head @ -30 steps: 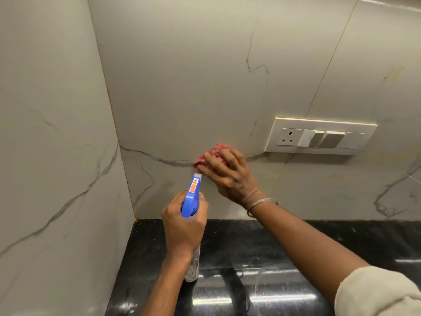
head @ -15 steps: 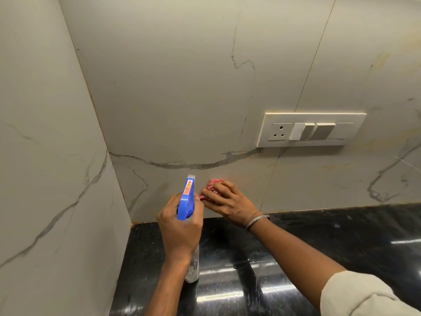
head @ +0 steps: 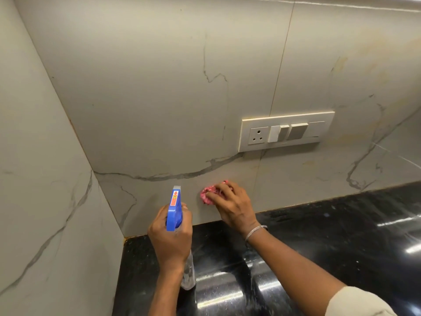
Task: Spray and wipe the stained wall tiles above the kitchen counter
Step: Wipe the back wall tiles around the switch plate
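Note:
My right hand [head: 232, 205] presses a crumpled pink cloth [head: 207, 193] flat against the grey marble-look wall tile [head: 159, 99], low down, just above the counter. Most of the cloth is hidden under my fingers. My left hand [head: 169, 238] grips a spray bottle [head: 175, 207] with a blue trigger head and a clear body, nozzle aimed at the wall a little left of the cloth. Yellowish stains [head: 341, 65] mark the tile at the upper right.
A cream switch plate [head: 286, 131] with a socket and two switches sits on the wall up and to the right of the cloth. A glossy black counter [head: 330, 236] runs below. A side wall [head: 41, 179] closes the corner on the left.
My right hand has dragged the cloth down the tile from the dark vein to just above the counter, then slightly right. My left hand has kept the bottle steady.

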